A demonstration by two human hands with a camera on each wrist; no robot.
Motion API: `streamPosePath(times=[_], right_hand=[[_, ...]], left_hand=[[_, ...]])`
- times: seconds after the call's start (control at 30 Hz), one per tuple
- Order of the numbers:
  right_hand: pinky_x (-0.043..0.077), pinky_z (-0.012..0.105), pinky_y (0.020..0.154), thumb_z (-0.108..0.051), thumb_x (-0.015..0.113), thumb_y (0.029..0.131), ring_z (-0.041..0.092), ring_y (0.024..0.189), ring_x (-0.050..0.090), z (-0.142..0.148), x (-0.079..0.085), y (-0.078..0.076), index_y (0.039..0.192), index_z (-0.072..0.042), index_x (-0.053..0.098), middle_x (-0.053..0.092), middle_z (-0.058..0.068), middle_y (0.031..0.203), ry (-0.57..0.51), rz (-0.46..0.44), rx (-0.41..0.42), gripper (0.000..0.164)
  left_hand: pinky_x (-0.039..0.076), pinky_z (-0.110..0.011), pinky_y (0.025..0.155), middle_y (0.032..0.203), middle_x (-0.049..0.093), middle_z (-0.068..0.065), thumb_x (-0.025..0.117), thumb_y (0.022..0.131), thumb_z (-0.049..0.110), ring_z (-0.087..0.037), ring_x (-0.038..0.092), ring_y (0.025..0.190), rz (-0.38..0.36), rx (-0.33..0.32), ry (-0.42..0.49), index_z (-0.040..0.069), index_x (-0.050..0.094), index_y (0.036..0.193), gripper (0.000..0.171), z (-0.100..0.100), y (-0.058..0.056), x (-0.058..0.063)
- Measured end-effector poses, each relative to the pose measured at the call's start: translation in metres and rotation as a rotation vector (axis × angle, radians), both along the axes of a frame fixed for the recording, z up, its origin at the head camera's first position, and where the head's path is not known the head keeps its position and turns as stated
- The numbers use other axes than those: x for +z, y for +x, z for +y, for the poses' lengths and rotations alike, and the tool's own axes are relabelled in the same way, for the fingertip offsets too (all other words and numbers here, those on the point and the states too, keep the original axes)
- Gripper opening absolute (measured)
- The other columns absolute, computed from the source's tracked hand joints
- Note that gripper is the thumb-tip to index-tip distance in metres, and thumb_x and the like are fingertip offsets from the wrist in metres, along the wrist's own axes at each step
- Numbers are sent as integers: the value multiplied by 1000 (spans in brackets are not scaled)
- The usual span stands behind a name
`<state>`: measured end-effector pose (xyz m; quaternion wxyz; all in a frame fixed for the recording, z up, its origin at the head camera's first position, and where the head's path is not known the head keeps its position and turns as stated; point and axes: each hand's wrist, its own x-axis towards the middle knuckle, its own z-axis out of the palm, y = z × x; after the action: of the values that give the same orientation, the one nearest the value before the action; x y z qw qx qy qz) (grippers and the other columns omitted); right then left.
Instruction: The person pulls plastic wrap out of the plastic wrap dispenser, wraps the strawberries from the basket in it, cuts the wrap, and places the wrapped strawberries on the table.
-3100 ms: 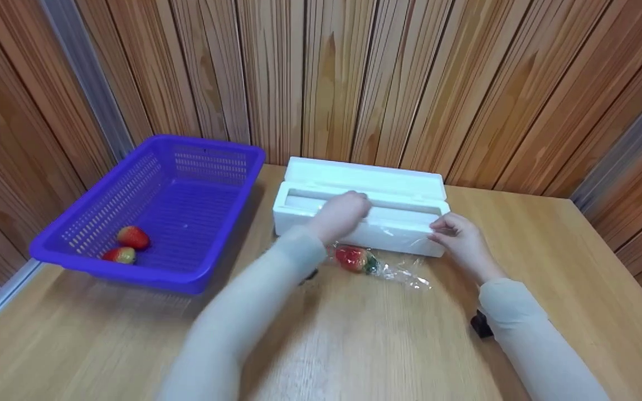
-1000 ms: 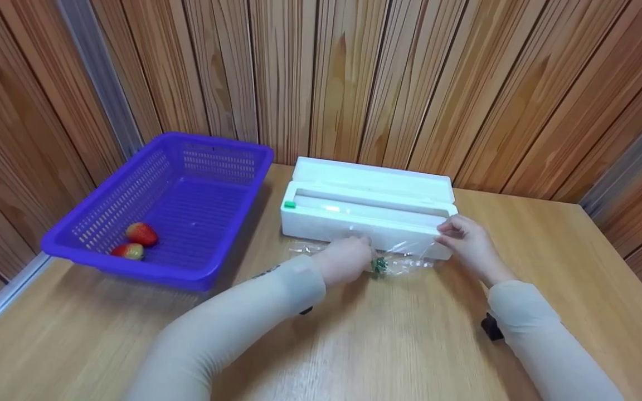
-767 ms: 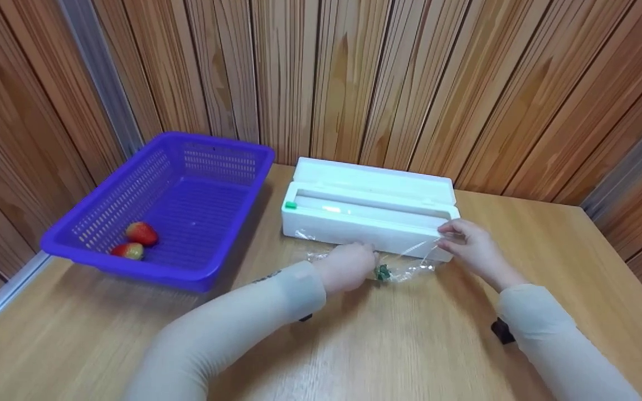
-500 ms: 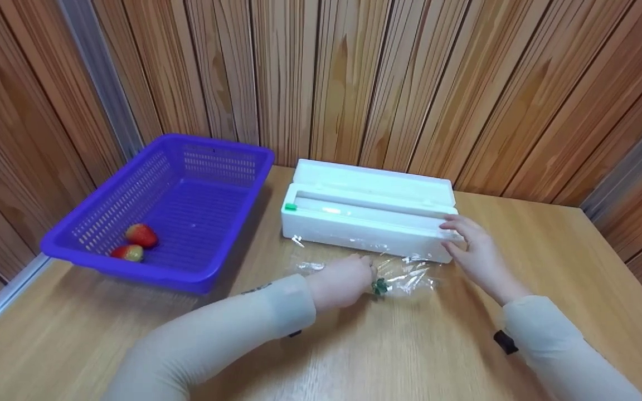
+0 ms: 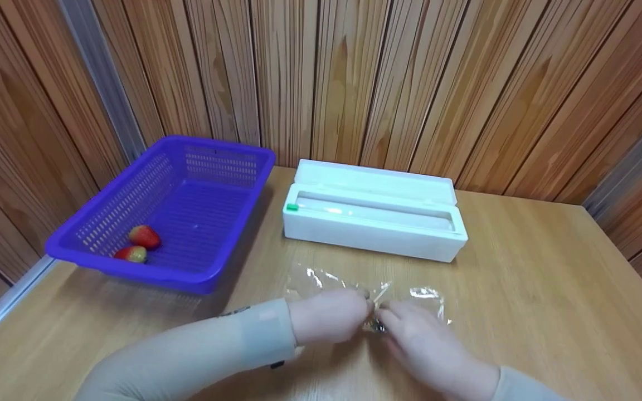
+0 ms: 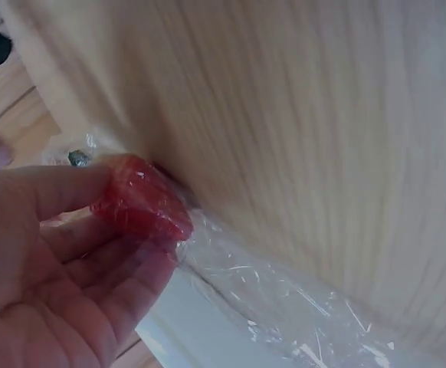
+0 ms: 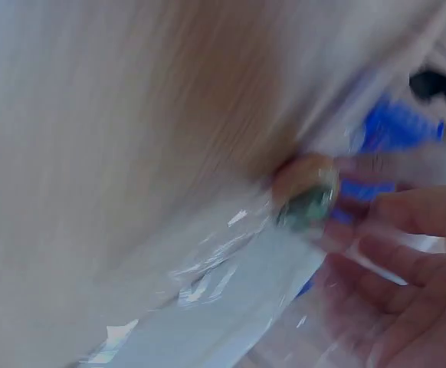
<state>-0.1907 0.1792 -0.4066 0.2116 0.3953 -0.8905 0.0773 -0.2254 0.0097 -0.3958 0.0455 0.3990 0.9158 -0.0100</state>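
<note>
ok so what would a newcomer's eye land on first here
It would probably be the big purple basket on the left of the head view, with two strawberries in its near end. Next comes the open white box to its right. In front of that box, the left hand holds another strawberry in clear film, close to the right hand.

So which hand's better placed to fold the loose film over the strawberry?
Right, probably. The left hand is busy holding the strawberry; the right hand is at its leafy end, beside loose film, with no clear grip visible.
</note>
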Motion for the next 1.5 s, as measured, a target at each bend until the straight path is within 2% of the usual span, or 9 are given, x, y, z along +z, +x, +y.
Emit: streamPosePath(times=[0.17,0.3,0.5,0.6,0.7,0.87,1.13,1.3,1.5], right_hand=[[45,30,63,-25,72,62,13,73,55,-5,-10,6,83,-14,54,57,-4,80,100,119,6,30],[48,31,67,-25,72,63,14,78,59,-3,-13,-5,89,-12,54,62,-2,86,101,81,8,34],[50,29,71,-18,65,76,7,78,59,2,-9,-30,94,-16,55,64,-7,87,25,-389,-59,21],[50,28,72,-16,62,79,6,81,57,4,-6,-42,95,-17,56,62,-7,87,-32,-654,-123,16],[50,29,72,-14,60,80,9,82,58,7,-7,-49,95,-14,58,63,-4,88,-81,-741,-139,15],[49,29,75,-13,61,78,13,85,58,11,-8,-53,95,-9,60,63,-1,88,-157,-652,-163,17],[49,30,72,-18,67,75,15,87,54,-5,-4,-27,96,-10,62,60,0,92,58,-70,-131,23],[52,35,68,-21,68,74,19,90,57,-15,-9,-26,104,-7,56,59,5,98,175,-160,-158,35],[51,33,69,-10,62,77,17,83,56,-15,-12,-43,101,-10,53,62,3,91,87,-330,-181,26]], left_hand=[[43,-19,61,82,54,2,56,84,25,-8,47,68,-28,-17,45,12,63,89,16,0,7,-1],[45,-20,71,88,53,2,56,84,29,-8,49,75,-146,21,101,15,65,92,19,0,-2,-2],[46,-23,80,87,56,3,50,88,25,-7,50,78,-323,100,158,15,62,97,18,3,-21,-2],[46,-23,78,85,56,3,47,90,25,-7,50,75,-307,157,149,14,60,97,19,5,-24,-4],[47,-23,73,84,56,3,45,90,32,-8,49,74,-225,157,128,16,60,98,24,6,-24,-5],[47,-28,80,99,59,3,55,83,37,-12,54,90,-38,97,43,18,57,111,33,5,-18,-5],[42,-34,94,115,56,0,49,89,24,-16,51,109,-66,153,40,19,50,124,35,4,-22,-10],[33,-34,104,129,48,-1,41,92,23,-17,41,123,-136,209,28,18,43,129,37,3,-25,-12],[38,-33,99,122,55,-1,43,91,32,-17,49,115,-170,242,67,20,46,126,38,-1,-25,-14]])
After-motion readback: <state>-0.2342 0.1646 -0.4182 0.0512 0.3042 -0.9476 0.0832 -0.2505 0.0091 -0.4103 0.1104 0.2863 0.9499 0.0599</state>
